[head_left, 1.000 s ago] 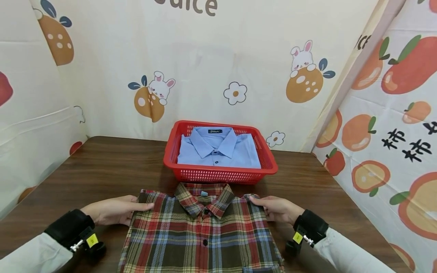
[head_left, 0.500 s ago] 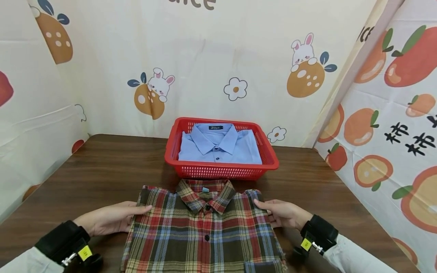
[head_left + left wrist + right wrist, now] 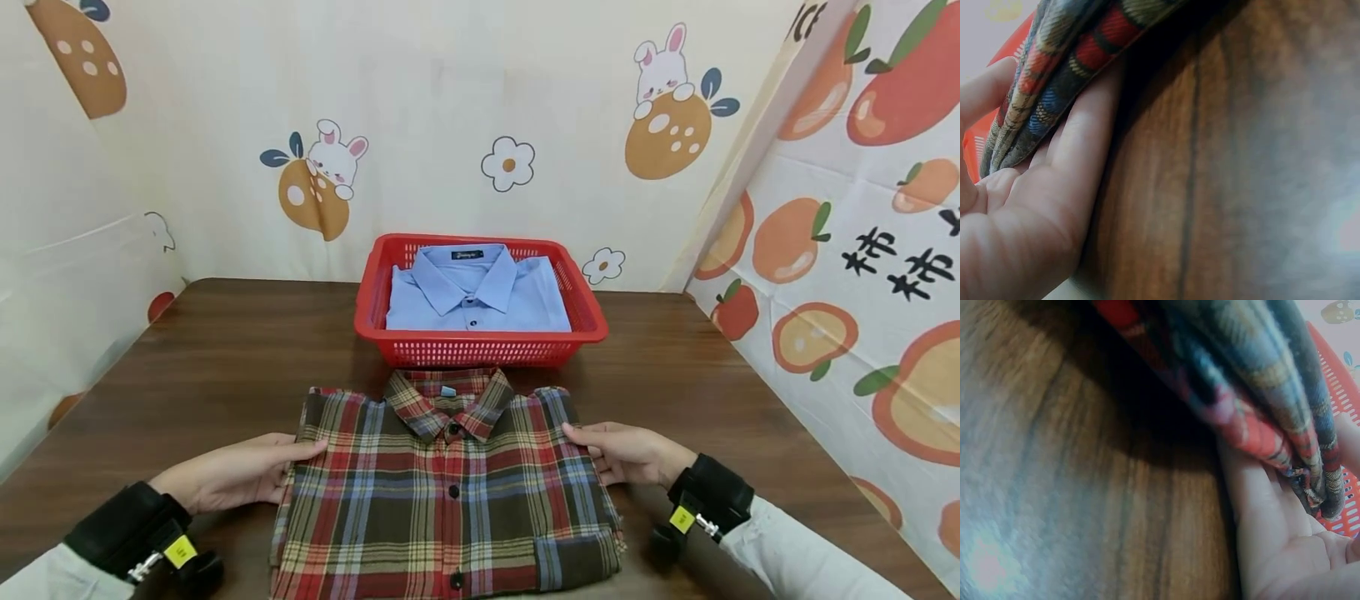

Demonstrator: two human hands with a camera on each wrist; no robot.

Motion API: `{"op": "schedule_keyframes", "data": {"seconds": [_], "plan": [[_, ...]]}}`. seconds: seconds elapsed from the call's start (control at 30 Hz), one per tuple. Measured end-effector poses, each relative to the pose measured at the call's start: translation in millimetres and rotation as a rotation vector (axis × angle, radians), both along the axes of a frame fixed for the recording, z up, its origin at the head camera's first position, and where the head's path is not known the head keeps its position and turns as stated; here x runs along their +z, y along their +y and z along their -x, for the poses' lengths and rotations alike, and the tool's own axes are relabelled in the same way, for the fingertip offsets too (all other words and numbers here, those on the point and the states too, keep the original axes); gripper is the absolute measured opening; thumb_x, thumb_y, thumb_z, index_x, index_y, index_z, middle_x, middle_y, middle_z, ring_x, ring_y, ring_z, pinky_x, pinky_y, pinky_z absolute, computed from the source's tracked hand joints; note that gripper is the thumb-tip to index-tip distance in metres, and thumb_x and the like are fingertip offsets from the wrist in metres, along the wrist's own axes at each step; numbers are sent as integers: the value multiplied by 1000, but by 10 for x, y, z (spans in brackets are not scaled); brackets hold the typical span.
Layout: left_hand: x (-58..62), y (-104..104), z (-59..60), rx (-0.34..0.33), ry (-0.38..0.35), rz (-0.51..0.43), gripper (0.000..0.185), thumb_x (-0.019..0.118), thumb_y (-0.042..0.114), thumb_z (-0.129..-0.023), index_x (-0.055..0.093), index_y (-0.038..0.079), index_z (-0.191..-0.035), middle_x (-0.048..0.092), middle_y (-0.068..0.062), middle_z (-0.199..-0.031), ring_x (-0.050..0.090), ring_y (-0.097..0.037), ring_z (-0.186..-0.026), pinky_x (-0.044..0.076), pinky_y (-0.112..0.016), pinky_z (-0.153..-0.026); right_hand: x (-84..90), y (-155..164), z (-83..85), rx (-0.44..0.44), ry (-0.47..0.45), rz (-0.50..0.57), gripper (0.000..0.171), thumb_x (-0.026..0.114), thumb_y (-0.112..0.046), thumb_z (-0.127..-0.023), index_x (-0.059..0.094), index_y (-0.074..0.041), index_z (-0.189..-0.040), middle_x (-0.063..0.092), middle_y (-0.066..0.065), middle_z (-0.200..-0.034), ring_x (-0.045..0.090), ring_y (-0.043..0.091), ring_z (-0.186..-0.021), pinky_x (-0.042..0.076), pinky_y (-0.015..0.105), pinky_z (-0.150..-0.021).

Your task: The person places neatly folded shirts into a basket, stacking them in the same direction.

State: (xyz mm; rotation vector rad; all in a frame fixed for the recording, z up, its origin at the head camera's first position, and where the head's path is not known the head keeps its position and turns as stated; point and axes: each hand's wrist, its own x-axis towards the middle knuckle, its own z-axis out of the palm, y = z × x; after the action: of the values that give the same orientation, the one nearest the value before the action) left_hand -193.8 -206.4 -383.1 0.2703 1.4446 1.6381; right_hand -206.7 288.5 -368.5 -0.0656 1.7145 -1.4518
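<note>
The left hand (image 3: 236,475) holds the left edge of the folded plaid shirt (image 3: 450,487): the left wrist view shows the fingers (image 3: 1085,144) slid under the layered edge with the thumb on top, a pinch on the fabric. The right hand (image 3: 630,454) holds the right edge in the same way; the right wrist view shows its fingers (image 3: 1260,506) beneath the stacked layers, with the thumb lying over the cloth in the head view.

The plaid shirt lies flat on the wooden surface (image 3: 225,350), just in front of the red basket (image 3: 480,348), collar toward the basket and almost touching its front wall. It is buttoned, and no sleeve shows at its sides.

Judgement on progress: folding of the plaid shirt appears complete. Both hands are set under its sides as for a lift, though the shirt is not yet raised. Inside the red basket a folded blue shirt (image 3: 480,296) already lies, collar toward the far rim. What appears to remain is carrying the plaid shirt into the red basket, on top of the blue shirt.
</note>
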Motion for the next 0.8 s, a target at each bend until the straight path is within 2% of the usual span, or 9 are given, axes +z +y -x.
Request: {"op": "schedule_keyframes", "data": {"seconds": [0.17, 0.3, 0.43, 0.5, 0.6, 0.67, 0.77, 0.8], "plan": [[17, -15, -67, 1, -13, -17, 33, 35, 29, -106, 52, 11, -127, 66, 1, -117, 65, -9, -100, 55, -30, -88, 24, 3, 7, -4, 10, -7, 31, 44, -45, -100, 61, -19, -96, 60, -12, -78, 56, 4, -74, 46, 23, -70], [16, -16, -75, -6, -18, -38, 33, 34, 28, -106, 51, 11, -129, 65, 1, -120, 65, -12, -105, 55, -32, -91, 42, 23, -1, 10, -4, 21, 33, 43, -44, -101, 63, -19, -108, 71, -10, -92, 64, 5, -83, 51, 24, -74], [-21, -13, -78, 22, -21, -7, 31, 38, 27, -105, 49, 10, -128, 65, 2, -117, 65, -10, -100, 55, -29, -88, 53, 49, -25, 46, -22, 52, 29, 45, -39, -101, 60, -17, -114, 70, -8, -97, 65, 5, -86, 52, 24, -76], [-50, -17, -84, 47, -19, 21, 33, 41, 26, -104, 44, 6, -131, 63, 2, -116, 65, -8, -94, 56, -27, -85, 58, 58, -50, 54, -23, 48, 38, 48, -36, -101, 51, -10, -128, 68, -7, -100, 64, 5, -86, 52, 24, -76], [-79, -32, -89, 74, -6, 53, 34, 44, 24, -103, 40, 4, -130, 59, 3, -112, 61, -5, -85, 55, -24, -80, 67, 59, -87, 46, -19, 30, 60, 52, -31, -100, 29, 0, -146, 67, -5, -103, 64, 6, -86, 53, 25, -76], [-82, -46, -84, 58, 15, 30, 34, 43, 22, -103, 40, 3, -131, 59, 2, -114, 62, -6, -89, 55, -26, -83, 64, 57, -102, 32, 11, 8, 66, 54, -29, -98, 25, 4, -147, 66, -7, -100, 62, 5, -82, 51, 24, -76], [-70, -62, -92, 25, 57, -14, 28, 44, 18, -103, 46, 5, -127, 63, 2, -114, 64, -8, -97, 55, -28, -87, 61, 47, -135, 1, 74, -42, 67, 58, -27, -97, 28, 7, -146, 67, -9, -102, 62, 2, -82, 53, 31, -85], [-60, -66, -98, 12, 70, -29, 25, 44, 17, -103, 48, 6, -125, 64, 3, -111, 64, -7, -97, 54, -28, -87, 63, 42, -150, -11, 98, -68, 67, 59, -26, -96, 30, 8, -145, 66, -12, -92, 59, 1, -75, 53, 35, -89]]}}
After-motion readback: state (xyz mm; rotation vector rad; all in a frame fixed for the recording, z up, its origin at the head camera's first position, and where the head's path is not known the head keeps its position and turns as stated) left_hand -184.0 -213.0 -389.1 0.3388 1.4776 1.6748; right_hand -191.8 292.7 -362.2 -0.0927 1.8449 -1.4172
